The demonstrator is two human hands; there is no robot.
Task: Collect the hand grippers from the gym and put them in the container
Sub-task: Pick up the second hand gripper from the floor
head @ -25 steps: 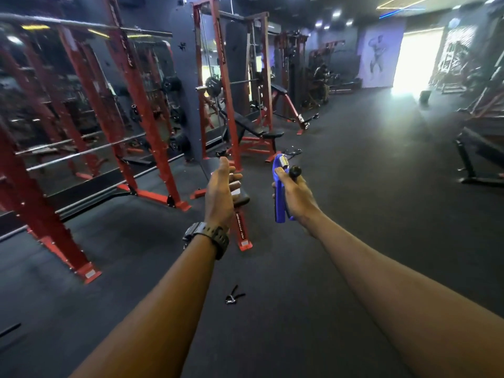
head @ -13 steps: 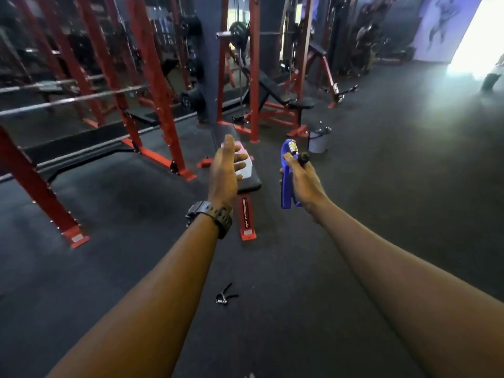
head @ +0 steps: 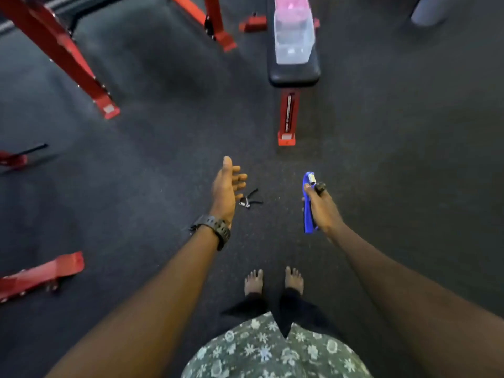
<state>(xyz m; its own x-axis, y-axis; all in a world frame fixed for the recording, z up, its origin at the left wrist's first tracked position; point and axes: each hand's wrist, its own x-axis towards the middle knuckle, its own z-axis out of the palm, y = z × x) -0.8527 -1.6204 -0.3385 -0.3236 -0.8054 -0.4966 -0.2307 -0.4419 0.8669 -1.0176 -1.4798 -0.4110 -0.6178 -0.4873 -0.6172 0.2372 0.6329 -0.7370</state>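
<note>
Nearest to us we see a green flower-patterned garment (head: 272, 350) at the bottom edge, and just beyond it two bare feet (head: 274, 281) standing side by side on the dark rubber floor (head: 395, 159). Both forearms reach out over that floor. On the left wrist we see a black watch (head: 215, 229), and the left hand (head: 227, 186) is held edge-on with its fingers straight and loosely spread, holding nothing. Just to the right of that hand in our view, a small black hand gripper (head: 249, 199) lies on the floor with its handles splayed; we cannot tell how high the hand is above it. The right hand (head: 321, 207) has its fingers curled round a blue hand gripper (head: 308, 205), whose metal spring coil shows above the thumb. To the left we see red frame feet (head: 41, 271) resting on the floor. Farther on stands a bench (head: 293, 70) with a black pad on a red base, and a clear plastic container (head: 293, 36) sits on top of it with something pink inside. Red rack posts (head: 62, 55) slant across the far left.
</note>
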